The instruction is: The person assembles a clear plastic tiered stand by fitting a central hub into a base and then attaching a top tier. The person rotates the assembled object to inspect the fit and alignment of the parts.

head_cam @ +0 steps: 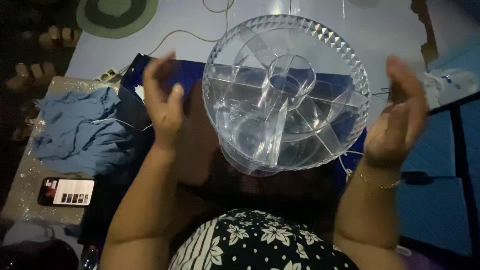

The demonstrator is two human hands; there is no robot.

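A round clear plastic tray with a faceted rim, a central cup and several wedge compartments sits in the middle of the view, above my lap. My left hand is raised to the left of it, fingers apart, holding nothing and not touching the tray. My right hand is raised to the right of it, also open and apart from the rim. A thin gold bracelet circles my right wrist. What the tray rests on is hidden beneath it.
A crumpled blue cloth lies at the left on a pale glittery mat, with a lit phone below it. A white cable and power strip lie on the floor behind. A dark blue fabric spreads under the tray.
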